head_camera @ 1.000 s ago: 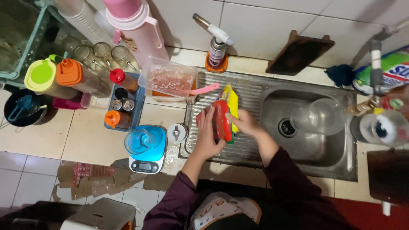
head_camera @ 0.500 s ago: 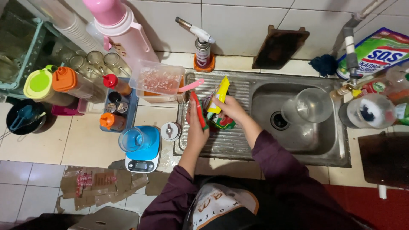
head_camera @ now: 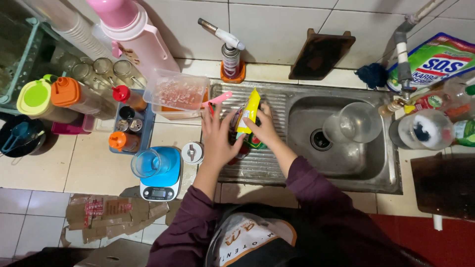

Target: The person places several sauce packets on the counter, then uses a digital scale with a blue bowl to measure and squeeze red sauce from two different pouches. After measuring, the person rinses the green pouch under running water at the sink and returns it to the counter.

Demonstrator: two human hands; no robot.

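Over the ribbed steel drainboard (head_camera: 257, 170) both my hands work on a colourful plastic packet (head_camera: 249, 111), yellow on top with red and green below. My left hand (head_camera: 217, 136) presses against the packet's left side, fingers spread upward. My right hand (head_camera: 263, 126) grips the packet from the right, fingers curled on its upper part. The packet's lower part is hidden between the hands. A clear plastic tub (head_camera: 177, 94) with a pink utensil (head_camera: 217, 100) resting on it sits just left of my hands.
A steel sink basin (head_camera: 341, 158) holds a clear glass (head_camera: 352, 123) on the right. A blue kitchen scale with a cup (head_camera: 154, 170) stands at the left, beside a tray of small bottles (head_camera: 126, 123). A gas torch (head_camera: 230, 54) stands by the tiled wall.
The view has shifted slightly. My hands stay on the packet over the drainboard; the yellow end now stands more upright, and my left hand has opened against its side.
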